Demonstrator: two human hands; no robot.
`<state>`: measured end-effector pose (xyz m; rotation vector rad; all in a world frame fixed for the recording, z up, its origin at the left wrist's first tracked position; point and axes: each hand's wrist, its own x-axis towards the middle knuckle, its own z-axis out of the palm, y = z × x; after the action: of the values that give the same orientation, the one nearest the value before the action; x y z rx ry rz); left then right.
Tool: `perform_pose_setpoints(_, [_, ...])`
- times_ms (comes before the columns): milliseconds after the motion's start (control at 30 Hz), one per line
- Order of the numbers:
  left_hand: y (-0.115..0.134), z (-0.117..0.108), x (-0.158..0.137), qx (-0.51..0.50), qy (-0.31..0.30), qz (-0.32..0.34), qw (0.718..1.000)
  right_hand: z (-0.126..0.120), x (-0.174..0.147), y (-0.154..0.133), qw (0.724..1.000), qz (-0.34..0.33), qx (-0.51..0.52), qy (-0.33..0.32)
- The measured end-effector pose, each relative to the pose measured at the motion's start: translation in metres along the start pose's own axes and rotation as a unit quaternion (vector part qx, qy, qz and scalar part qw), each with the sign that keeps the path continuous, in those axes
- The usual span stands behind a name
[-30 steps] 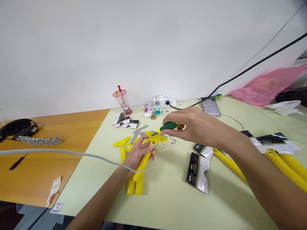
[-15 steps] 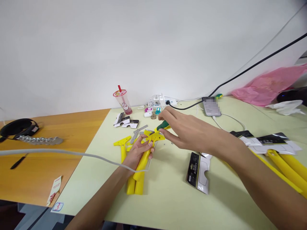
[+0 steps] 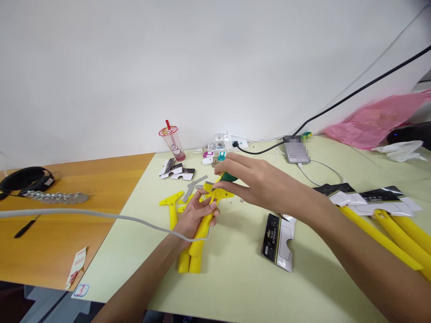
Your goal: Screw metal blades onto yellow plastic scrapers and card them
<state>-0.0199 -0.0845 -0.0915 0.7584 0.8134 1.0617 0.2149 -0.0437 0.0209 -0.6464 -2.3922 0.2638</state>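
My left hand point(image 3: 195, 214) is closed around the handle of a yellow scraper point(image 3: 201, 235), its T-shaped head pointing away from me. Between the fingertips of my right hand point(image 3: 257, 180) is a screwdriver with a green and yellow handle point(image 3: 230, 177). Its tip is at the scraper's head, though the fingers partly cover it. Beneath and beside my left hand lie other yellow scrapers point(image 3: 172, 210). Flat metal blades point(image 3: 196, 181) rest just beyond them. Tiny screws point(image 3: 230, 202) are on the table, right of the scraper head.
A black-and-white package card point(image 3: 276, 242) lies right of centre. More cards and yellow handles point(image 3: 384, 242) are at the right. A drink cup point(image 3: 173, 143), power strip point(image 3: 239, 142) and phone point(image 3: 296, 149) stand along the wall. A grey cable point(image 3: 134, 218) crosses before my left wrist.
My right hand has shifted slightly left, and the screwdriver now stands steeper over the scraper head. The held scraper has moved slightly to the right.
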Motion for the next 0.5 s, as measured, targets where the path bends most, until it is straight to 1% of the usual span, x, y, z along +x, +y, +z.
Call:
perform_pose_setpoints(133, [-0.002,0.001,0.001,-0.007,0.012,-0.006,1.000,0.000,-0.001,-0.003,1.000,0.020,0.015,-0.018])
perform_pose_setpoints(200, [-0.002,0.000,0.002,-0.016,0.020,0.001,1.000,0.001,-0.002,-0.003,0.999,0.008,0.036,-0.022])
perform_pose_setpoints(300, [0.000,-0.001,0.004,-0.027,0.028,0.014,0.999,0.006,-0.001,0.000,0.999,-0.017,0.050,-0.005])
perform_pose_setpoints(400, [0.001,-0.001,0.003,-0.024,0.031,0.022,0.999,0.011,0.000,0.003,0.999,-0.030,0.022,0.012])
perform_pose_setpoints(500, [0.000,0.000,0.003,-0.015,0.027,0.021,0.999,0.012,0.001,0.003,0.999,-0.019,-0.024,0.016])
